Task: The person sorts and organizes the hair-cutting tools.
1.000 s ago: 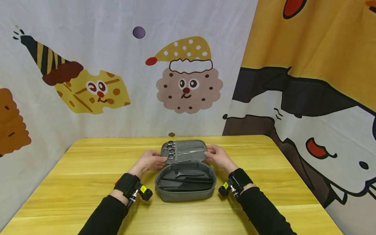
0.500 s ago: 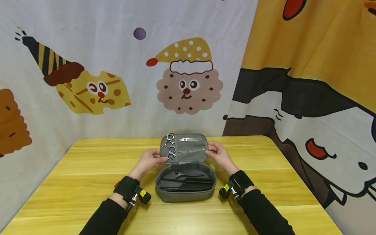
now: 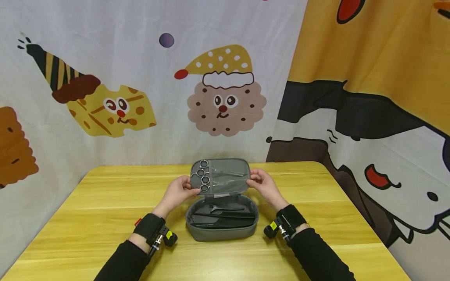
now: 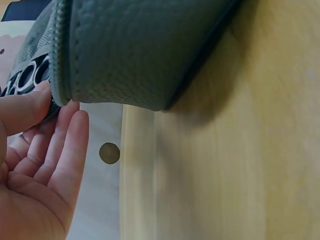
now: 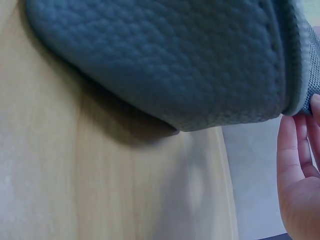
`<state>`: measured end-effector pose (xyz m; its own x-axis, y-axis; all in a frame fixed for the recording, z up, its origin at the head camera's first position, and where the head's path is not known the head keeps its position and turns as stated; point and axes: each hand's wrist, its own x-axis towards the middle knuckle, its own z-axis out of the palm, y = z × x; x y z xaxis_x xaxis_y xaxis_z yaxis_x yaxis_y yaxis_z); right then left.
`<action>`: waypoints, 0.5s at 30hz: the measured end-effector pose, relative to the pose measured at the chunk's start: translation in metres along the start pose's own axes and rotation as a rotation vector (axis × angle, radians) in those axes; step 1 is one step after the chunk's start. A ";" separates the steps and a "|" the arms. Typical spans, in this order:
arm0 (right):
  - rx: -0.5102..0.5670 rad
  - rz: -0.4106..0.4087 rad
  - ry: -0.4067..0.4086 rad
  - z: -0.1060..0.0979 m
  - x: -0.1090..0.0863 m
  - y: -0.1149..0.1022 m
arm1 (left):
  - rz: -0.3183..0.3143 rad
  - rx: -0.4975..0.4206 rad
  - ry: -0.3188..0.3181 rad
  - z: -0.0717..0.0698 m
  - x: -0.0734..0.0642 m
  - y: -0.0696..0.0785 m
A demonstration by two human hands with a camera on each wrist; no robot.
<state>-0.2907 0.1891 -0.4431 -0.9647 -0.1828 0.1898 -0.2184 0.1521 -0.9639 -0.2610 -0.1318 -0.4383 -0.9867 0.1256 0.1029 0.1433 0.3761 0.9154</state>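
Observation:
A grey zippered case (image 3: 225, 235) sits on the table, its lid (image 3: 228, 166) raised on the hinge at the back. My left hand (image 3: 177, 194) grips the lid's left edge, thumb on the inner side near the scissors and fingers behind. My right hand (image 3: 264, 186) pinches the right edge the same way. Two pairs of scissors (image 3: 204, 175) lie in the lid's clear pockets, ring handles sticking out at the left. Inside the base lie a hair clip (image 3: 226, 208) and long flat black pieces (image 3: 225, 223). In both wrist views the case wall (image 4: 120, 55) fills the upper part.
The wooden table (image 3: 112, 218) ends just behind the lid, at a cartoon-printed curtain (image 3: 137, 148). More of that curtain hangs along the right side. Each wrist wears a black band with a small camera.
Both hands have tilted the lid up and back, so its inner side and the scissors face the head camera more. The case's base has stayed in place.

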 end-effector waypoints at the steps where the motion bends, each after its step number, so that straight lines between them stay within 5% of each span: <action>1: -0.007 -0.002 -0.002 0.000 0.000 0.000 | 0.012 0.012 0.002 0.000 -0.001 0.000; 8: -0.052 -0.034 -0.008 -0.002 -0.003 -0.001 | 0.129 0.209 0.047 -0.003 -0.004 0.002; 15: -0.070 -0.058 -0.019 -0.004 -0.009 -0.004 | 0.199 0.248 0.044 -0.004 -0.007 0.004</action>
<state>-0.2815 0.1938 -0.4400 -0.9472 -0.2112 0.2411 -0.2845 0.2077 -0.9359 -0.2536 -0.1348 -0.4342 -0.9389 0.1812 0.2925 0.3430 0.5612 0.7533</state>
